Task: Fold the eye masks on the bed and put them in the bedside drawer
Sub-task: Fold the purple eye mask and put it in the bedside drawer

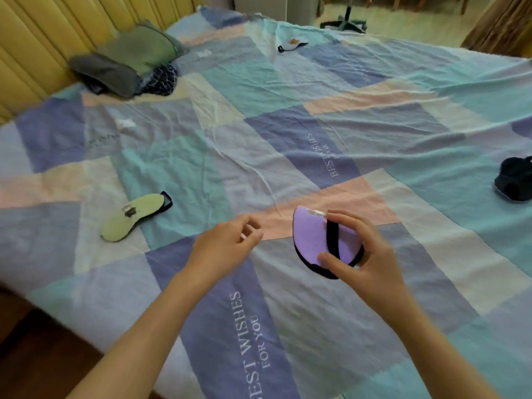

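My right hand (365,254) pinches a folded purple eye mask (313,237) just above the bed (374,125); it looks soft, light, floppy, best held across the fold. My left hand (227,243), loosely curled, empty, hovers beside it. The near bed edge lies below the mask; open quilt beyond.

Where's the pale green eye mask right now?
The pale green eye mask lies flat on the bedspread, lower left in the head view, left of the empty left hand.
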Demonstrator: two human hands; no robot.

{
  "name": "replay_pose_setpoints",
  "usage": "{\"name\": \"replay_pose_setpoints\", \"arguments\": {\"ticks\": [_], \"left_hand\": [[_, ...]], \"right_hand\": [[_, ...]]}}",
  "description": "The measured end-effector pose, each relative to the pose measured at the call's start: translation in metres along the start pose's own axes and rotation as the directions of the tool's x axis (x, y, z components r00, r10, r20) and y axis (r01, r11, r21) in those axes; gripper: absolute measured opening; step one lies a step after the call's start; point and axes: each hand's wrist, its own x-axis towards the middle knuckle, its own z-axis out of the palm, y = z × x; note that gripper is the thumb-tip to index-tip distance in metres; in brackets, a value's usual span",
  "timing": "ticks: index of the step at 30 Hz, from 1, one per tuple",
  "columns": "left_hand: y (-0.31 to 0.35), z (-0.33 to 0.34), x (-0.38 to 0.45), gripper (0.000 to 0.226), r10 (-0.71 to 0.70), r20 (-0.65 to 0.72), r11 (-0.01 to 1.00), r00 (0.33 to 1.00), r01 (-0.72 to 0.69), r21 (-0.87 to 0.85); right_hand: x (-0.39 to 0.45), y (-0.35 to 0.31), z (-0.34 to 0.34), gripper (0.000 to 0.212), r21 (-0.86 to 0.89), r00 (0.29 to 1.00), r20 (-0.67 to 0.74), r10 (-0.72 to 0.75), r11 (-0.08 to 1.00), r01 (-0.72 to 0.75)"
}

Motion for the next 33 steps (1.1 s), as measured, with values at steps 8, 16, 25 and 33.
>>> {"name": "replay_pose_setpoints", "arguments": {"ticks": [8, 16, 25, 33], "left_hand": [[-0.089, -0.077, -0.105, 0.032, -0.124, -0.204, 0.966, 0.971, 0.165, 0.197], [-0.248, -0.13, -0.237, 0.038, -0.283, -0.473, 0.855, 0.835, 0.443, 0.271], [-0.445, -0.136, -0.386, 0.038, -0.558, -0.451, 0.733, 0.697, 0.668, 0.126], [-0.576, -0.155, -0.481, 0.037, -0.75, -0.405, 0.579, 0.523, 0.815, -0.019]], "right_hand": [[0.014, -0.087, 0.108, 0.05, 0.133, 0.949, 0.276, -0.153, 0.984, 0.12], [-0.017, -0.169, 0.295, 0.043, 0.268, 0.754, 0.575, -0.317, 0.944, 0.192], [-0.116, -0.226, 0.528, 0.039, 0.288, 0.503, 0.793, -0.343, 0.939, 0.185], [-0.179, -0.275, 0.698, 0.044, 0.231, 0.327, 0.907, -0.266, 0.962, 0.143]]}}
